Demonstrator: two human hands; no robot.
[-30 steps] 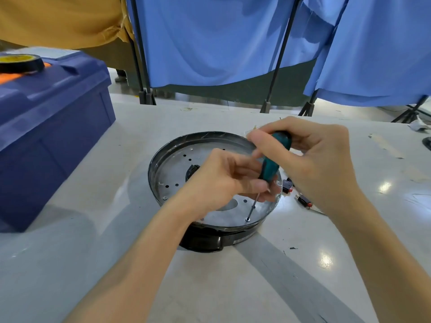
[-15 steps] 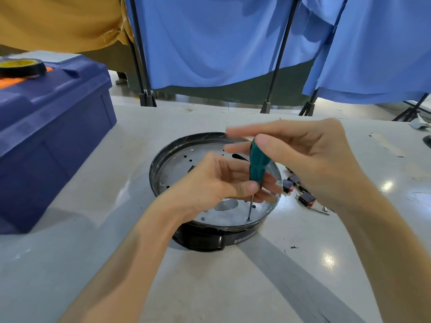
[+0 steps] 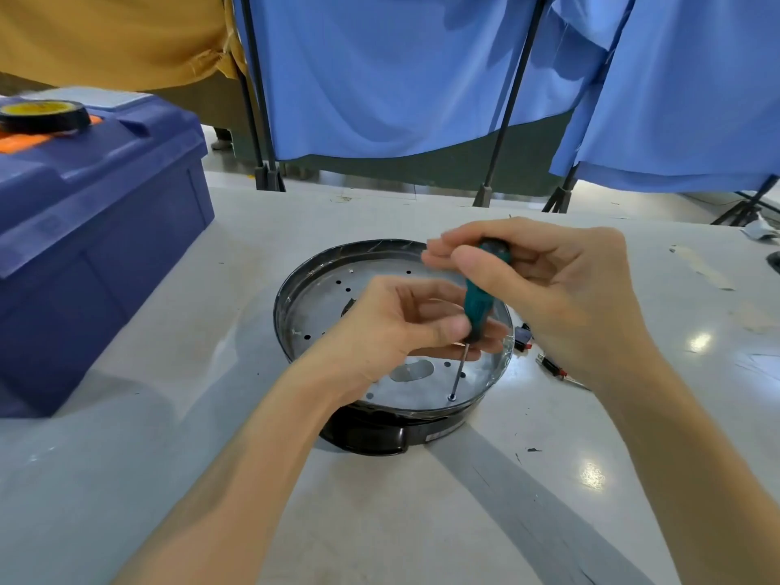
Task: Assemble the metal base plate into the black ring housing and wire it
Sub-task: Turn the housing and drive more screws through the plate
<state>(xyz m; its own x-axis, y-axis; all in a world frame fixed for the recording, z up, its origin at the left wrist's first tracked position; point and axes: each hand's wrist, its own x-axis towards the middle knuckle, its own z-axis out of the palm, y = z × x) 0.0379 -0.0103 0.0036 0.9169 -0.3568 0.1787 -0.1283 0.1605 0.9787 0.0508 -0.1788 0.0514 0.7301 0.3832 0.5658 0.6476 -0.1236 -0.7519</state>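
Head: screwdriver (image 3: 478, 304) tip nr plate (image 3: 325, 310) edge

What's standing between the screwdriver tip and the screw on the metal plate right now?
Nothing visible. The screwdriver runs clear down to the screw near the front rim of the metal base plate, with its tip on the screw head. The left hand pinches the lower handle above the plate. The right hand grips the handle top.

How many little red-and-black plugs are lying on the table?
2: one small red-and-black plug beside the right rim of the black ring housing, the other just nearer the camera. The right hand may hide more.
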